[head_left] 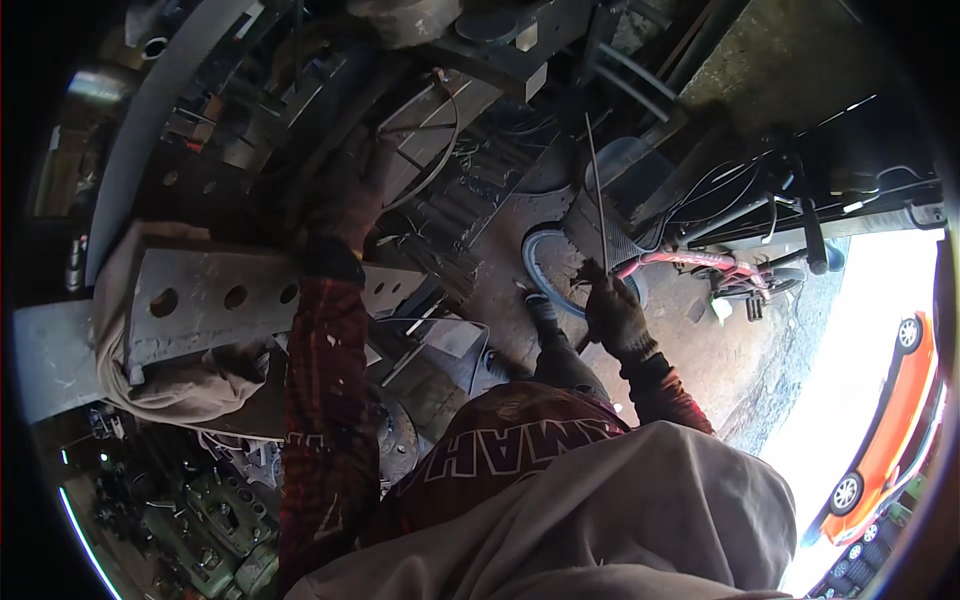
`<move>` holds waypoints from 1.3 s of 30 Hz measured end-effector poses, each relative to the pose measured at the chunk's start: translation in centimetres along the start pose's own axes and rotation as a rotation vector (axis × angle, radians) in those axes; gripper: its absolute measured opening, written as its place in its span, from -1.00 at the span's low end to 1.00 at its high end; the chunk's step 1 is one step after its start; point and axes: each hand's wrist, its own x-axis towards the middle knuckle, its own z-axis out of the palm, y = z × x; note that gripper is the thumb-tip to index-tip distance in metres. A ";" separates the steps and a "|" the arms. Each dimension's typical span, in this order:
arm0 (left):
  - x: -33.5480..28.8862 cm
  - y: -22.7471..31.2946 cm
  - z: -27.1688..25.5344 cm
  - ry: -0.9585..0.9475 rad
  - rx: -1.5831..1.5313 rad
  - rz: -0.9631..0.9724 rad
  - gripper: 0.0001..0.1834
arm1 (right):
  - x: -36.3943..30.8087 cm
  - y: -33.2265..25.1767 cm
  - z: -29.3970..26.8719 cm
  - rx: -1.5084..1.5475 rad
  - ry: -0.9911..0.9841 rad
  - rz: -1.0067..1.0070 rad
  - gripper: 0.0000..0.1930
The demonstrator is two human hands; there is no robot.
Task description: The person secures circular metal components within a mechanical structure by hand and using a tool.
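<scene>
My right hand (618, 322), in a dark work glove, is closed around the lower end of a long thin metal rod (599, 190). The rod points up and slightly left, in front of the bicycle's wheel and a dark bin-like shape. My left hand (345, 205), also gloved, reaches into deep shade over the far edge of a grey metal beam (200, 318) with a row of round holes. Its fingers blend into the dark parts there, so their grip is hidden. Just right of it is a thin-rimmed spoked wheel (452, 140).
A grey cloth (190, 390) drapes over the beam's left end. A pink bicycle (705, 260) stands to the right. Greenish machinery (215, 525) sits lower left, with metal bars (460, 215) stacked ahead. Outside the bright opening is an orange car (890, 430).
</scene>
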 end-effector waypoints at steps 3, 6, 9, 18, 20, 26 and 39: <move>1.0 -4.7 4.5 0.299 0.178 0.152 -0.59 | 3.7 -2.4 -0.7 -0.037 0.081 -0.108 -0.51; 1.6 -4.9 5.6 0.286 0.124 0.059 -0.61 | 4.7 -10.2 -0.7 0.015 0.161 -0.046 -0.54; 1.2 -4.3 5.4 0.190 0.091 0.031 -0.60 | 6.3 -15.5 -1.3 -0.278 -0.001 0.013 -0.55; 0.6 -3.9 4.4 0.141 0.123 0.022 -0.66 | 12.2 -14.8 -4.3 -1.220 -0.095 -0.795 -0.58; 1.1 -4.2 5.1 0.291 -0.069 -0.040 -0.50 | 12.4 -14.9 -4.3 -1.249 -0.105 -0.792 -0.57; 1.3 -4.8 6.2 0.328 -0.118 -0.099 -0.45 | 12.1 -14.7 -4.6 -1.297 -0.158 -0.809 -0.54; 0.5 -2.2 2.8 0.314 -0.215 -0.176 -0.44 | 11.2 -17.2 -1.9 0.195 -0.146 0.169 -0.59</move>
